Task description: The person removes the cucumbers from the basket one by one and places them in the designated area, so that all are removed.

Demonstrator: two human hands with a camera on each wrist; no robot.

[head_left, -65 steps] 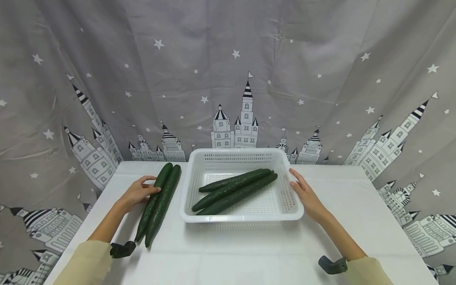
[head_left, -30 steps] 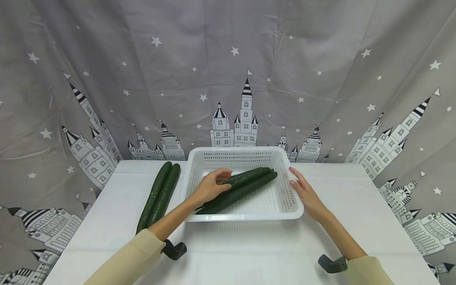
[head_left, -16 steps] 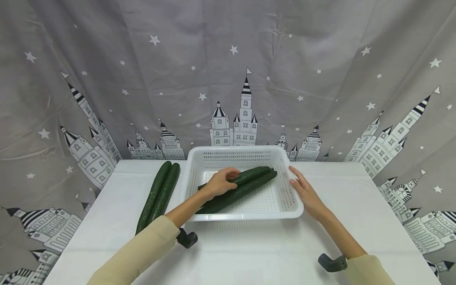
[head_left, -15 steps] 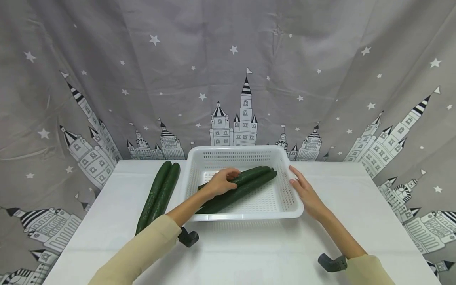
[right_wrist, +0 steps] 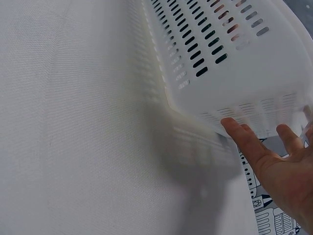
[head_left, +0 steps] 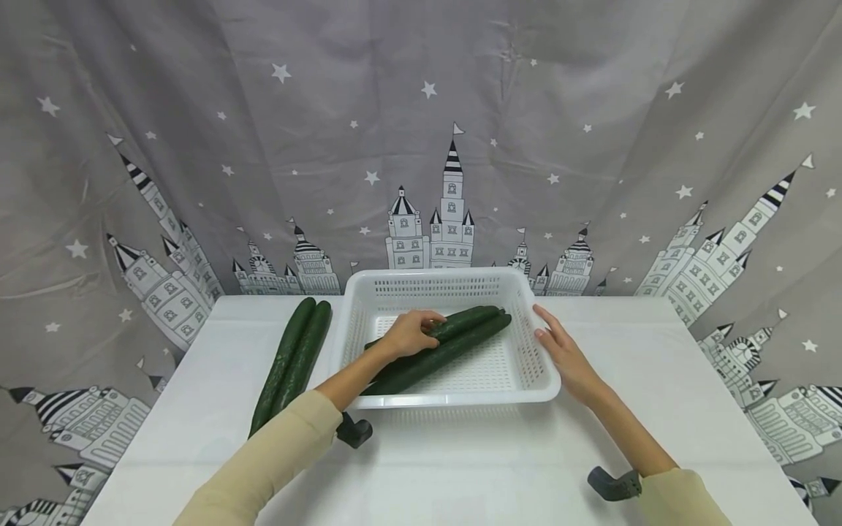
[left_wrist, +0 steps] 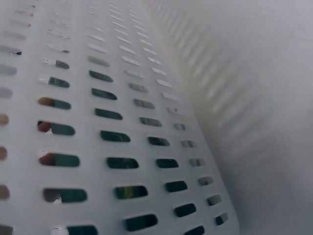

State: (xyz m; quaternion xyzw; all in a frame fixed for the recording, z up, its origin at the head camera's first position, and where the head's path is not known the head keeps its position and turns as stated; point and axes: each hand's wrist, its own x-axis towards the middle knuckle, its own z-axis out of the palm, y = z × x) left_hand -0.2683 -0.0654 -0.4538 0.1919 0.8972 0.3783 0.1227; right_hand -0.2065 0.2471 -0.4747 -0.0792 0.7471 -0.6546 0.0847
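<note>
A white slotted plastic basket (head_left: 454, 400) stands mid-table with dark green cucumbers lying slantwise in it. My left hand (head_left: 409, 334) reaches over the near left corner and grips a cucumber (head_left: 463, 321) from above, thumb on the near side, fingers on the far side. Another cucumber (head_left: 454, 353) lies along its front; the hand covers part of the pile. In the left wrist view the basket wall (left_wrist: 146, 103) hides most of that hand, with green showing through the slots. My right hand (head_left: 571, 359) touches the basket's right side with fingers extended, seen close up in the right wrist view.
Two more cucumbers (head_left: 279, 372) lie side by side on the white tablecloth (head_left: 460, 467), left of the basket, their lower ends behind the left sleeve (head_left: 276, 453). A grey curtain (head_left: 421, 44) printed with castles and stars hangs behind the table.
My left hand has left the two cucumbers on the table, moved right into the basket and taken hold of a cucumber there. The right hand has stayed at the basket's side.
</note>
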